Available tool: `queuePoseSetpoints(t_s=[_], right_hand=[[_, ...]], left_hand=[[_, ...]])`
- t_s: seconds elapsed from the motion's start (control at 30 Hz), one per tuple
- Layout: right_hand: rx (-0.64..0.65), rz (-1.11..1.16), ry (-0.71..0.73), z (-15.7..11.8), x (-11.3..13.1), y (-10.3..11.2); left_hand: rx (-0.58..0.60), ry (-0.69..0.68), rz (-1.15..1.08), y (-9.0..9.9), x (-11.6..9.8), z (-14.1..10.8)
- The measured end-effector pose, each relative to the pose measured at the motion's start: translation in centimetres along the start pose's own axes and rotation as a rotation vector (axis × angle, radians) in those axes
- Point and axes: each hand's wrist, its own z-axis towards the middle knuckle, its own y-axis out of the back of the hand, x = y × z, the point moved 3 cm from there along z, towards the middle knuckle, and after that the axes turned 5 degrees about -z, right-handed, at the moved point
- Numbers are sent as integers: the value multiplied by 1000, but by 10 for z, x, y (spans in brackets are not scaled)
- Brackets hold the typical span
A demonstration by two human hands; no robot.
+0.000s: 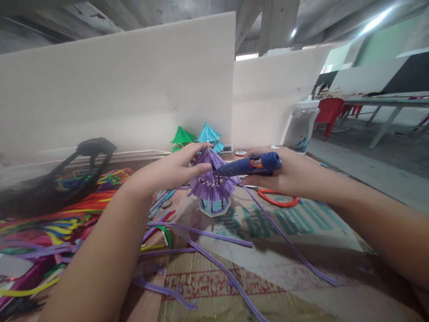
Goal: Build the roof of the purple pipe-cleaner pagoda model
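Before a white partition (117,89), the purple pavilion (212,192) (prob light, kinda crushable, stiffer-looking base (214,212) seeming safest to grab) is being pinched round its roof on the table (284,243) by the left hand (182,162) while a blue glue gun (236,167) is being gripped by the right hand (288,172).

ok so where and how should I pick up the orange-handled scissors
Probably by the orange handles of the scissors, from the near right side: they lie to the right, while the blades point left toward the purple model. The right hand is closest but holds the blue glue gun, so free it first.
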Motion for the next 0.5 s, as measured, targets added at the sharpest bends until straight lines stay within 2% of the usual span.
queuePoseSetpoints(t_s=[0.13,0.5], right_hand=[[71,-72,-8,0,0,-1],[65,-53,11,0,1,-1]], left_hand=[[-44,24,-10,-1,2,4],[-46,23,-2,-2,2,5]])
